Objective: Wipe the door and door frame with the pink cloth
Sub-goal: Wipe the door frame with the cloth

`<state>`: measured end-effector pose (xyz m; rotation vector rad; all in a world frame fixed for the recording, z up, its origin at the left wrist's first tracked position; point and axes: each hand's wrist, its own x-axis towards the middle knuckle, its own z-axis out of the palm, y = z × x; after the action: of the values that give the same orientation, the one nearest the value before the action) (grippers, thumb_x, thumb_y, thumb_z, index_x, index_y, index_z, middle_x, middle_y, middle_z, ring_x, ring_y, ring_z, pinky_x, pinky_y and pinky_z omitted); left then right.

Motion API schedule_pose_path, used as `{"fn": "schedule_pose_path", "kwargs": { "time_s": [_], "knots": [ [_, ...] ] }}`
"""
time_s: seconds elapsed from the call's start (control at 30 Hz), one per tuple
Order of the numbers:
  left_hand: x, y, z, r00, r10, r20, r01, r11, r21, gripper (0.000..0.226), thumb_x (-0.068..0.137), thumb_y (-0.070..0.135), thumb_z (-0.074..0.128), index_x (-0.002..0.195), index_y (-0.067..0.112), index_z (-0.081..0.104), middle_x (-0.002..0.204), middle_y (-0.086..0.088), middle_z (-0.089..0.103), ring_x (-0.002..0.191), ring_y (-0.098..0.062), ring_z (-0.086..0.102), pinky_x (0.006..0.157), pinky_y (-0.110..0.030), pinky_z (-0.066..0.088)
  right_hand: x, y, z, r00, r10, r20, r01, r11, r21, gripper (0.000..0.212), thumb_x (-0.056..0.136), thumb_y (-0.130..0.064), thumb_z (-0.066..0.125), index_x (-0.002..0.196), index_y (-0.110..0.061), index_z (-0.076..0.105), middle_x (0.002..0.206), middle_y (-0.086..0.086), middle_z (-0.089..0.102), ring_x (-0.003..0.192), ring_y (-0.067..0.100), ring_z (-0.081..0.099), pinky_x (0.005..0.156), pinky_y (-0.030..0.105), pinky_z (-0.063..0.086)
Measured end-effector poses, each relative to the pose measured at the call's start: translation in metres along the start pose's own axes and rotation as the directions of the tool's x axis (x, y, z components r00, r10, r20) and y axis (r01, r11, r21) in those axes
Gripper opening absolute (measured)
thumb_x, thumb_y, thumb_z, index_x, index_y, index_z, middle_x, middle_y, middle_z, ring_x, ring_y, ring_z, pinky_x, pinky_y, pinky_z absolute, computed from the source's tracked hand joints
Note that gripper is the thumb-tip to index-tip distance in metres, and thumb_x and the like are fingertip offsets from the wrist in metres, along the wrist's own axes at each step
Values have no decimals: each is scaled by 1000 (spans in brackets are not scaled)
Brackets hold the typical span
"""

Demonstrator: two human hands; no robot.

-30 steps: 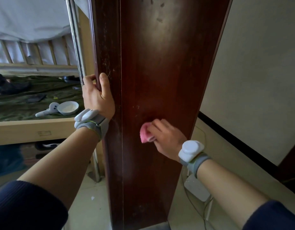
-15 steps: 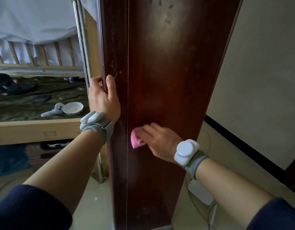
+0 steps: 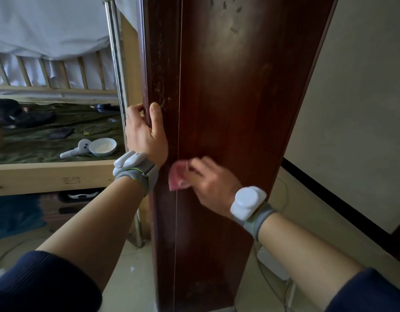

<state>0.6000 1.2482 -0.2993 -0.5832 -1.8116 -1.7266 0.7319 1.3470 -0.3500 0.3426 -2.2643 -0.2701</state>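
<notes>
Pink cloth [image 3: 177, 177] is sliding leftward. A second ago it was pressing mid-panel, and now it is reaching the thin seam [image 3: 178, 86] in the dark wood [image 3: 228, 97], low in the middle of the view. The right hand [image 3: 211, 185], blurring with motion, is pinching it in curled fingers. The left hand [image 3: 145, 134] is clasping the wood's edge just above, fingers wrapped behind it and close to the cloth's path. This band is getting covered, while the scuffs [image 3: 234, 30] at the top are probably still waiting. A bed [image 3: 48, 174] holding a bowl [image 3: 102, 147] is sitting at left, and cables [image 3: 269, 280] are trailing at lower right.
</notes>
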Motion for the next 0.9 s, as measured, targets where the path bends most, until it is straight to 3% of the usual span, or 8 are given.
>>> {"fn": "schedule_pose_path", "kwargs": {
  "time_s": [0.1, 0.17, 0.27, 0.37, 0.47, 0.67, 0.8, 0.9],
  "knots": [
    [1, -3, -4, 997, 0, 71, -1, 1000, 11, 72, 83, 69, 19, 112, 10, 47, 96, -13, 60, 88, -29, 53, 73, -34, 36, -17, -3, 9, 961, -138, 241, 148, 989, -22, 47, 54, -2, 76, 99, -12, 68, 91, 6, 62, 71, 25, 55, 49, 29, 46],
    [4, -5, -10, 990, 18, 143, -18, 1000, 2, 68, 84, 69, 21, 108, 12, 46, 91, -10, 58, 82, -25, 52, 71, -32, 35, -8, 2, -1, 963, -145, 227, 157, 987, -34, 38, 60, -5, 70, 97, -12, 69, 90, 7, 61, 71, 25, 56, 50, 29, 46],
    [10, -4, -21, 965, 15, 262, -14, 1000, -4, 45, 94, 59, 33, 104, 17, 43, 79, 4, 50, 68, -10, 49, 65, -24, 31, 30, 16, -31, 998, 1, -55, -2, 1000, -15, 30, 72, -4, 54, 99, -6, 68, 90, 14, 60, 75, 32, 57, 57, 35, 50],
    [15, -3, -28, 937, -8, 350, 4, 1000, 13, 34, 100, 42, 38, 113, 12, 44, 82, 4, 51, 67, 0, 48, 55, -6, 32, 77, 33, -64, 871, 308, -384, -282, 951, 124, 23, 80, -4, 61, 101, -4, 69, 88, 14, 58, 75, 28, 59, 69, 29, 45],
    [17, -1, -35, 918, -28, 395, 23, 1000, 17, 36, 99, 42, 40, 118, 11, 45, 81, 7, 50, 67, 1, 48, 54, -1, 32, 92, 27, -64, 835, 327, -442, -296, 945, 139, 26, 79, -3, 63, 104, -6, 69, 89, 14, 58, 78, 25, 57, 73, 27, 43],
    [21, -1, -42, 874, -48, 484, 73, 997, -32, 44, 97, 47, 39, 126, 14, 41, 101, -2, 57, 73, -1, 52, 63, -12, 40, 24, -32, 14, 998, 51, -37, -54, 995, -88, 24, 75, -10, 56, 95, -9, 68, 90, 9, 62, 71, 28, 55, 51, 33, 46],
    [21, -1, -43, 862, -58, 504, 99, 994, -54, 48, 98, 47, 40, 130, 12, 38, 112, -3, 58, 77, 3, 53, 54, 2, 36, -4, -46, 30, 932, -113, 344, 113, 993, 21, 26, 68, -3, 50, 88, -8, 67, 83, 5, 57, 65, 22, 52, 43, 30, 48],
    [22, -2, -42, 860, -60, 507, 107, 992, -64, 51, 97, 49, 40, 131, 13, 37, 117, -4, 58, 86, -6, 56, 62, -6, 40, 8, -33, 15, 969, -81, 235, 59, 993, 98, 25, 66, -2, 57, 87, -13, 64, 85, 6, 56, 67, 26, 55, 45, 31, 49]
  ]
}}
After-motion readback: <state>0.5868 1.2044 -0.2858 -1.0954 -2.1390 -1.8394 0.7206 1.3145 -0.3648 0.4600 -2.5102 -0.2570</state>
